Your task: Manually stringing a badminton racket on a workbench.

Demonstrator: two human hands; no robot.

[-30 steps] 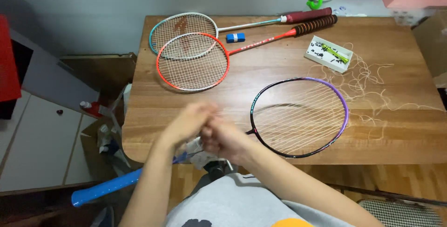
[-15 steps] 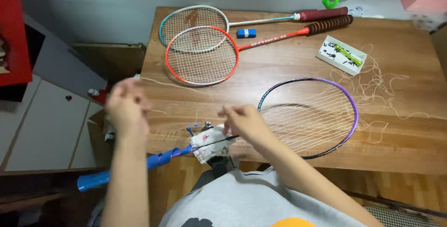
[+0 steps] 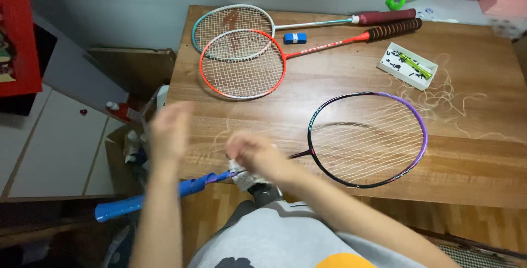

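My right hand (image 3: 258,155) grips white wrap at the purple racket (image 3: 366,139) shaft, bench's (image 3: 329,81) 6 o'clock edge; left hand (image 3: 169,130) open, blurred. Strings partly laced, gaps remaining.

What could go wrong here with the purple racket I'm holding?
The purple-and-black badminton racket overhangs the wooden table edge, its blue handle unsupported, so it might tip or slide off. The right hand grips near the shaft while the left hand is off it. Loose string clippings might snag.
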